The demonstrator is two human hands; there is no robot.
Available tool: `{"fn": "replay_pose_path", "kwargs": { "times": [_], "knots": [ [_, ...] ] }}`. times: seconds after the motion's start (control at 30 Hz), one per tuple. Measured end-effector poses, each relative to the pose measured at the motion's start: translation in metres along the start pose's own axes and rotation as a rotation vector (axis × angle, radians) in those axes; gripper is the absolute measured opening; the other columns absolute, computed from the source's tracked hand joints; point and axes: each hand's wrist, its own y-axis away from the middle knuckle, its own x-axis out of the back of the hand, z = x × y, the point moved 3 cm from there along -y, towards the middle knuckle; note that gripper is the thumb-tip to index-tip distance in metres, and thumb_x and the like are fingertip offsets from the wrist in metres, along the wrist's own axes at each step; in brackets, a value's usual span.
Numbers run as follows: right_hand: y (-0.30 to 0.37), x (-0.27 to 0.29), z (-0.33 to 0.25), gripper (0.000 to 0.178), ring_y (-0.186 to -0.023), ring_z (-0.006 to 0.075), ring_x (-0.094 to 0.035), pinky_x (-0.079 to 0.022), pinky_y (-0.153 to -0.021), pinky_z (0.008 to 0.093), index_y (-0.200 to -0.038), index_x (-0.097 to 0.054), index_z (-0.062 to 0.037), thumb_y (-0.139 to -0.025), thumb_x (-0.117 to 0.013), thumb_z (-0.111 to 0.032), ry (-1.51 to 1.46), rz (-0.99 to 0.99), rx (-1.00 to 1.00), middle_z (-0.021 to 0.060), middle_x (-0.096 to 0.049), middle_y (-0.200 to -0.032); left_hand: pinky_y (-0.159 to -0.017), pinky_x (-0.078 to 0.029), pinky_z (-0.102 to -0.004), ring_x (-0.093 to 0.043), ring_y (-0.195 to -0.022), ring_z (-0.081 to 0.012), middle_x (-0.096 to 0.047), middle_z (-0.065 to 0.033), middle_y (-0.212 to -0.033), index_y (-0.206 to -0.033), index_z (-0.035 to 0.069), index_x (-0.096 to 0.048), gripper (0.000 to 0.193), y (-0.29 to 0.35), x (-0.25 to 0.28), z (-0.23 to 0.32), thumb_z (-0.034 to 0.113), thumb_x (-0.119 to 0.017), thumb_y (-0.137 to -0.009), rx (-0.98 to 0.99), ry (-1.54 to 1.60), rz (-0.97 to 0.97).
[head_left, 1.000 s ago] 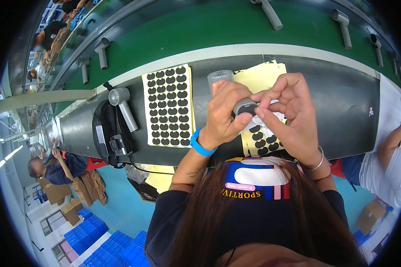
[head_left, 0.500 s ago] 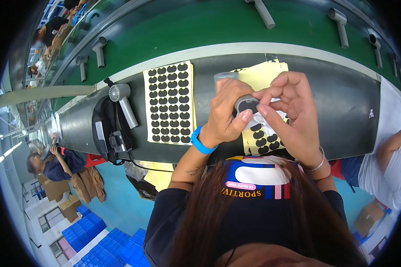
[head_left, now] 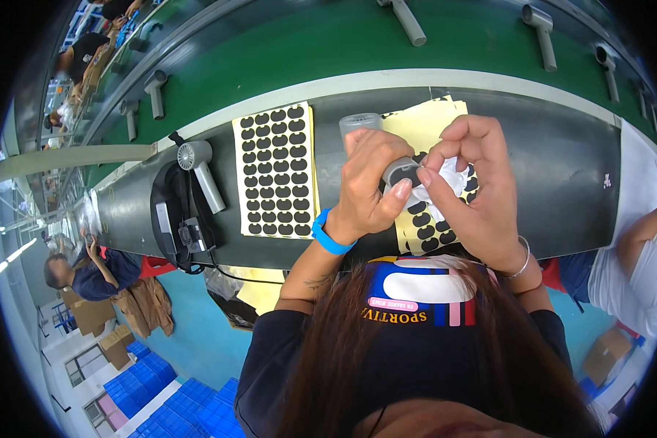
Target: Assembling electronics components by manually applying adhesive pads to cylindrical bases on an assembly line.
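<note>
My left hand (head_left: 372,175), with a blue wristband, is wrapped around a grey handheld fan (head_left: 359,123). Its wider head pokes out beyond my fingers, and its round end with a dark face (head_left: 401,173) points toward me. Thumb and forefinger of my right hand (head_left: 474,190) are pinched together at the rim of that end; whatever lies between them is too small to make out. A crumpled white cloth or tissue (head_left: 452,179) shows behind my right fingers. Underneath are yellow sheets (head_left: 425,120) and a partly used sheet of black stickers (head_left: 425,232).
Left of my hands lies a full sheet of black stickers (head_left: 276,171). Another grey fan (head_left: 203,175) rests on a black bag (head_left: 169,212) with a cable. More grey fans (head_left: 540,36) stand on the green belt (head_left: 270,73) beyond the dark table (head_left: 569,175). People sit on both sides.
My left hand has tilted the fan a little, so more of its head shows. The right fingertips have closed in at the rim. Fans on the green belt have shifted left.
</note>
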Motion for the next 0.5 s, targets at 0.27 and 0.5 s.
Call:
{"fn": "replay_pose_path", "kwargs": {
  "times": [0.27, 0.5],
  "knots": [
    [0.0, 0.002, -0.002, 0.041, -0.078, 0.0062, -0.052, -0.033, -0.07, 0.0247, -0.108, -0.04, -0.0067, -0.077, -0.066, 0.0, 0.027, -0.003, -0.027, -0.0004, -0.059, -0.081, -0.078, -0.032, -0.0386, -0.054, -0.075, -0.0275, -0.056, -0.0114, -0.08, -0.086, 0.0, -0.057, 0.035, 0.0, 0.002, 0.001, 0.035, -0.054, -0.08, -0.054, -0.085, -0.034],
    [-0.01, 0.004, 0.001, 0.046, -0.077, 0.0103, -0.052, -0.036, -0.071, 0.0258, -0.109, -0.043, -0.0062, -0.074, -0.072, -0.007, 0.152, -0.014, -0.011, 0.0011, -0.057, -0.081, -0.079, -0.034, -0.0375, -0.053, -0.076, -0.0268, -0.056, -0.0113, -0.08, -0.086, 0.001, -0.057, 0.033, 0.005, 0.008, -0.004, 0.033, -0.053, -0.08, 0.047, 0.037, -0.03]
  ]
}}
